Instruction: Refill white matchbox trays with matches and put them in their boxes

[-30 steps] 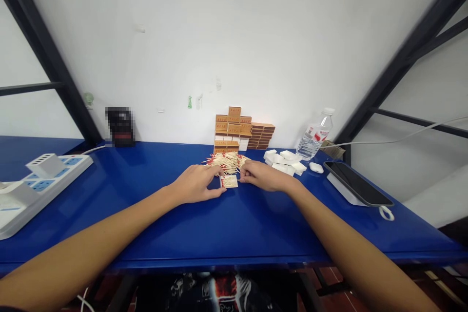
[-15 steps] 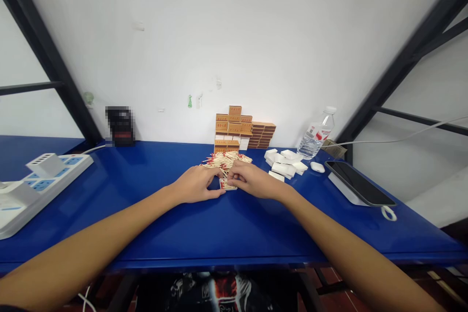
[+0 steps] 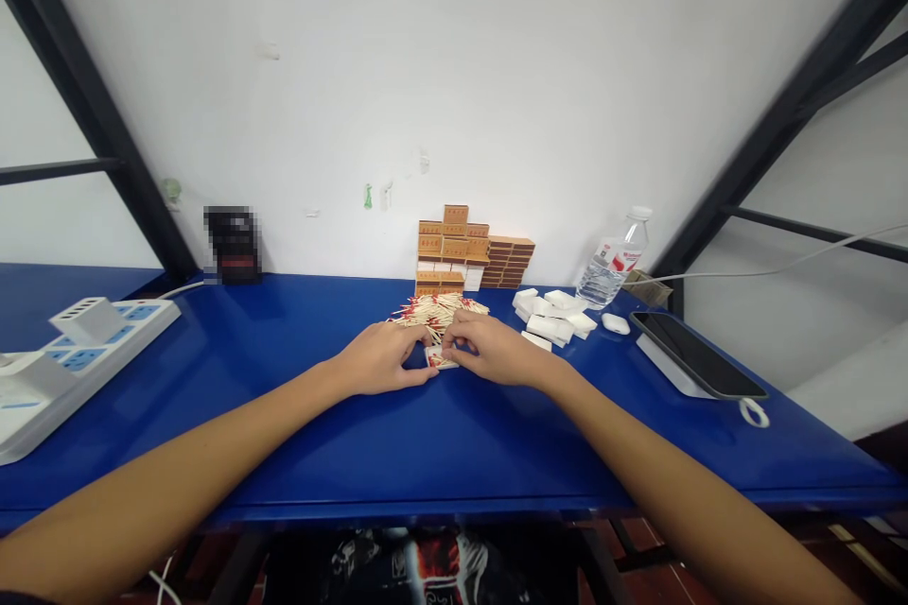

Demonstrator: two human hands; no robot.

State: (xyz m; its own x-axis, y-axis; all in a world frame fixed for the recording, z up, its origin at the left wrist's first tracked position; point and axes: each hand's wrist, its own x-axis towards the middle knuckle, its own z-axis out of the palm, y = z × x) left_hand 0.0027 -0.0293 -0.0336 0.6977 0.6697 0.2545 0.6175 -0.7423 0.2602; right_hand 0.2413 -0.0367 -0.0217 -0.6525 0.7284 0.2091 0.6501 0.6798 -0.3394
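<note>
Item: matchbox tray [image 3: 438,359], red match heads showing, on the blue surface [image 3: 426,435]. My left hand [image 3: 379,357] and right hand [image 3: 489,350] meet over it, fingertips pinched on its edges. Just beyond my hands: loose matches [image 3: 436,308]. Behind those: stacked brown matchboxes [image 3: 454,250], print unreadable. Off my right hand: white trays [image 3: 557,314]; water bottle [image 3: 611,263], red label illegible

Bright, even light from above washes the white wall [image 3: 497,66], no harsh edges. The blue table [image 3: 440,435] takes a soft sheen, paler toward its left. Faint shadows sit under the left hand [image 3: 379,359] and right hand [image 3: 493,352]. Wide lens: the black frame bars [image 3: 794,99] splay outward at the corners, forearms [image 3: 177,482] stretch at the bottom edge. A pixelated block [image 3: 233,244] masks something by the wall. Focus is sharp mid-table.
</note>
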